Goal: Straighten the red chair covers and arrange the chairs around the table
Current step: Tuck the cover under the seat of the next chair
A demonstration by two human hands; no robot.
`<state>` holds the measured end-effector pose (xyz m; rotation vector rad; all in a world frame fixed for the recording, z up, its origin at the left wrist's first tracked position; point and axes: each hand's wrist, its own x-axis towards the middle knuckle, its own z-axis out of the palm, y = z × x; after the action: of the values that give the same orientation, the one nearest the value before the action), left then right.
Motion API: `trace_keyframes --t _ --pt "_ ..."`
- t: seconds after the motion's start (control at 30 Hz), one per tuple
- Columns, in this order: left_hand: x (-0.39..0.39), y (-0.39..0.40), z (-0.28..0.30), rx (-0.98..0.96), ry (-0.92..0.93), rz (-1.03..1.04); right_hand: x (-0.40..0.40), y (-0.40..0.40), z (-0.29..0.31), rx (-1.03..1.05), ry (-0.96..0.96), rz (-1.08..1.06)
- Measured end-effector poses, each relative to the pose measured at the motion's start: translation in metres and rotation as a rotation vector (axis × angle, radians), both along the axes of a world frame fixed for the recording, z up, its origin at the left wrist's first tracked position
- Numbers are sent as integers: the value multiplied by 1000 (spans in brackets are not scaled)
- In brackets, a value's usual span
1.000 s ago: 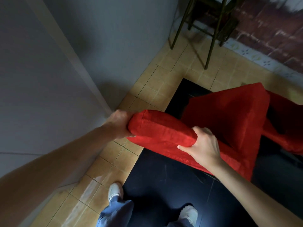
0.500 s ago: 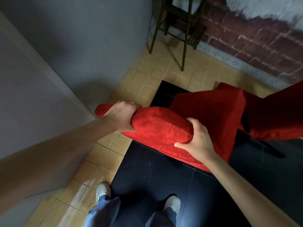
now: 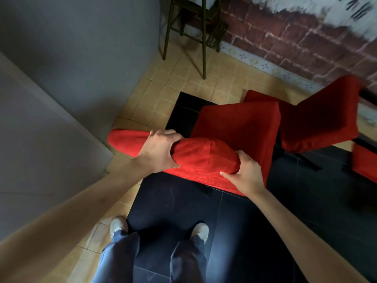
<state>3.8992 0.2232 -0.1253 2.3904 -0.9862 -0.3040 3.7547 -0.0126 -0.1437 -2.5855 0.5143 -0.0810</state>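
Both hands are clamping the padded top edge of the red fabric-covered chair's backrest (image 3: 204, 158), chair standing right in front of me on the black floor mat (image 3: 255, 231): my left hand (image 3: 158, 153) is curling over the left part, my right hand (image 3: 244, 175) is wrapping the right corner, thumbs underneath. I'm reckoning even pulling from both sides is smoothing the cover best, no twisting.

The person is wearing loose dark blue trousers (image 3: 189, 260) that are draping over pale, whitish shoes (image 3: 201, 231). Both forearms are showing bare, with no sleeves reaching the left hand (image 3: 158, 153) or right hand (image 3: 247, 176).
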Motion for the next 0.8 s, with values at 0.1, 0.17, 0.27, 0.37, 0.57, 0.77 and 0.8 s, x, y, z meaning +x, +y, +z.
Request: trace_keyframes --t 0.1,0.17,0.27,0.37,0.57,0.77,0.8 --pt "-23 -12 -5 -94 52 8 -20 -17 6 23 22 -46" --pt "-33 -16 -9 -85 118 26 -34 -27 9 40 32 -74" --pt "-37 -22 -10 43 150 13 -52 -42 12 77 42 -131" --pt "-44 -38 -6 49 121 -3 -67 -56 18 131 83 -178" --pt "-72 -69 -1 -30 75 -72 -96 -74 40 283 13 -188" --pt "-64 -61 -1 227 22 -188 -114 -70 68 394 -87 -161" --pt "-61 -58 -2 255 31 -158 -113 -68 73 396 -79 -142"
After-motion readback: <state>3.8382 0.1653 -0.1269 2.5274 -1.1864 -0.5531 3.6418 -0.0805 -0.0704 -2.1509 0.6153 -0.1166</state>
